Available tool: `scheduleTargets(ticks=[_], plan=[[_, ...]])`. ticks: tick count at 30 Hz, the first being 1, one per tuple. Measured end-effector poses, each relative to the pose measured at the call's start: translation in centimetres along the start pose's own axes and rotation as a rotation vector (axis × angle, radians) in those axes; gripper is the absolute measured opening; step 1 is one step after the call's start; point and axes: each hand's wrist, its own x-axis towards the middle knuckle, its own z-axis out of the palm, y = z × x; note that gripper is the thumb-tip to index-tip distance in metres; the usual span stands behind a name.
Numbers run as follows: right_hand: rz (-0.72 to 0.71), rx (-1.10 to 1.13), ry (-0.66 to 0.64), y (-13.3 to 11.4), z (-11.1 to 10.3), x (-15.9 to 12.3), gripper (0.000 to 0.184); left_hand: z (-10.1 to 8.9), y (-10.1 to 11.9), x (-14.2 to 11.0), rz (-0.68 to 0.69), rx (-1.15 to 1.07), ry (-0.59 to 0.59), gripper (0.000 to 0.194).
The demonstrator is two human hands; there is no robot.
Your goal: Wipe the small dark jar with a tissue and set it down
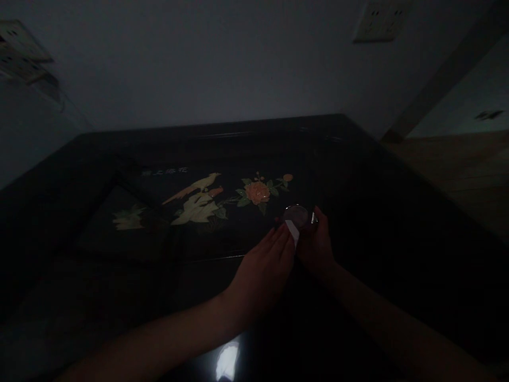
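The scene is very dark. My two hands meet over a black lacquered table [377,212] with an inlaid bird-and-flower picture. My right hand [317,245] is curled around a small round shiny object [296,215], perhaps a lid or a jar. My left hand [265,268] has its fingers pressed together on a small white strip [293,231], like paper or tape, right against that round object. Much of both hands' fingers is lost in shadow.
The inlay shows a yellow bird [196,196] and an orange flower [257,192]. A pale wall rises behind the table, with a socket plate [379,20] top right and another fitting [19,50] top left. Wooden floor [465,170] lies to the right.
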Motion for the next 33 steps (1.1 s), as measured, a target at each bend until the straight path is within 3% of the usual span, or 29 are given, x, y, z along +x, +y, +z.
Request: scheduleTargets(ticks=[10, 16, 21, 28, 33], plan=[[-0.002, -0.067, -0.092, 0.3, 0.3, -0.6, 0.033, 0.3, 0.0, 0.1, 0.072, -0.047, 0.033, 0.049], [-0.013, -0.009, -0.039, 0.1, -0.1, -0.1, 0.033, -0.9, 0.3, 0.0, 0.013, 0.026, -0.04, 0.045], [0.009, 0.003, -0.022, 0.1, -0.2, 0.0, 0.034, -0.8, 0.6, 0.0, 0.02, 0.053, -0.003, 0.043], [-0.042, -0.12, -0.086, 0.7, 0.1, -0.6, 0.029, -0.3, 0.6, 0.0, 0.046, 0.01, 0.077, 0.042], [-0.2, -0.176, -0.071, 1.3, -0.2, -0.8, 0.022, -0.1, -0.3, 0.6, -0.009, -0.054, 0.08, 0.043]])
